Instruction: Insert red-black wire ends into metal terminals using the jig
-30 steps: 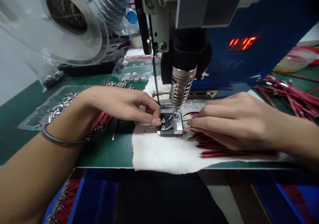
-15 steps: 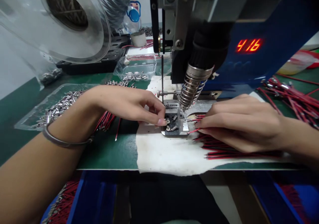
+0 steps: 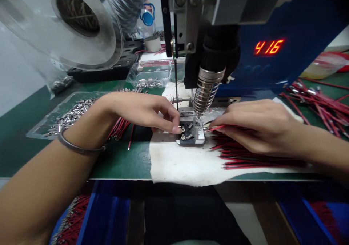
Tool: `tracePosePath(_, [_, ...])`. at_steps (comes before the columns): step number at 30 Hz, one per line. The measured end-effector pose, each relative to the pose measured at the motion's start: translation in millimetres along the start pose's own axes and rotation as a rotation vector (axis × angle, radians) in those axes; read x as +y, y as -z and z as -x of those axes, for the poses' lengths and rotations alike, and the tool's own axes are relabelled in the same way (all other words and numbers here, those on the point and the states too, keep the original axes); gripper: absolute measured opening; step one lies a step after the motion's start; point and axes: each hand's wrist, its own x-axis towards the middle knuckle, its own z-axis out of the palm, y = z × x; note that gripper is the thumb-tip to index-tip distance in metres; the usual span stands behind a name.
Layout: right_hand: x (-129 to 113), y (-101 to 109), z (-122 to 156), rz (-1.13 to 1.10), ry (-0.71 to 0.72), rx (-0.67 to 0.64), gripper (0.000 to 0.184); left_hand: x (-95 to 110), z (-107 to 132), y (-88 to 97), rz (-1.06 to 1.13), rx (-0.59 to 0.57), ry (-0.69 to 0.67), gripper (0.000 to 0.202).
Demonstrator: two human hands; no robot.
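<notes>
My left hand (image 3: 145,111) is pinched at the left edge of a small metal fixture (image 3: 201,131). Thumb and forefinger meet beside small silver caps (image 3: 189,137) lying on its dark base; whatever is between the fingertips is too small to make out. My right hand (image 3: 256,125) is closed on a thin red wire (image 3: 217,128), whose tip points at the fixture's right side. Beneath that hand, a bundle of red and black wires (image 3: 245,162) lies on a white cloth (image 3: 177,167). A soldering iron with a spring-like guard (image 3: 208,87) hangs just above the fixture.
A clear tray (image 3: 40,131) of silver caps lies at left, near more red wires (image 3: 120,127). Behind stands another clear tray (image 3: 152,74). The blue machine (image 3: 261,74) displays 416. Loose red wires (image 3: 321,103) cover the right side. A clear reel (image 3: 106,45) stands back left.
My right hand has raised the red wire from the fixture's lower right corner to the middle of its right side. My left hand remains pinched at the fixture. The view has shifted slightly.
</notes>
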Motion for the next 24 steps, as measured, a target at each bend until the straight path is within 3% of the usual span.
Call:
tracePosePath(10, [-1.4,2.7,-0.5,-0.049,-0.066,-0.048,0.027,0.1,-2.2,0.7,0.043,-0.011,0.029,0.033])
tracePosePath(14, [-2.3,3.6,-0.6,-0.02,-0.092,0.003,0.013,-2.7,-2.4,2.3,0.082,-0.014,0.032,0.033])
tracePosePath(24, [-2.5,1.3,-1.1,-0.057,-0.069,-0.071,0.024,0.4,-3.7,3.2,0.04,-0.002,0.056,0.035])
